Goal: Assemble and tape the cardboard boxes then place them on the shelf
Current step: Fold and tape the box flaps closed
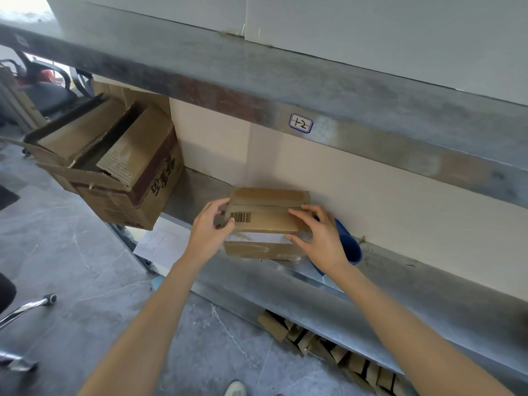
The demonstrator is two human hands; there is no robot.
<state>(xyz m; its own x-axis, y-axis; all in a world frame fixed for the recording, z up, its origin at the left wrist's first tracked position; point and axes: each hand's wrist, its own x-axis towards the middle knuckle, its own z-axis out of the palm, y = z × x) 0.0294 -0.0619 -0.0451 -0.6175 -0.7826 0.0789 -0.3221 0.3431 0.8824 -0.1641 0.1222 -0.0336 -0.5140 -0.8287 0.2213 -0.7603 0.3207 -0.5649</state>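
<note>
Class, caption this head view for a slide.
The left hand and right hand hold a small taped cardboard box on the metal shelf between an open carton and a blue object.

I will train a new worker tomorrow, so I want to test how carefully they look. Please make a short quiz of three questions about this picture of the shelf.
1. True or false: the small box stands on the floor.
2. What lies just to the right of the small box?
A) a blue object
B) a red cup
C) a pair of scissors
3. Fill in the missing word: the barcode on the small box is nearest the ___ hand.

Key
1. False. The left hand and the right hand hold it at the shelf.
2. A
3. left
</note>
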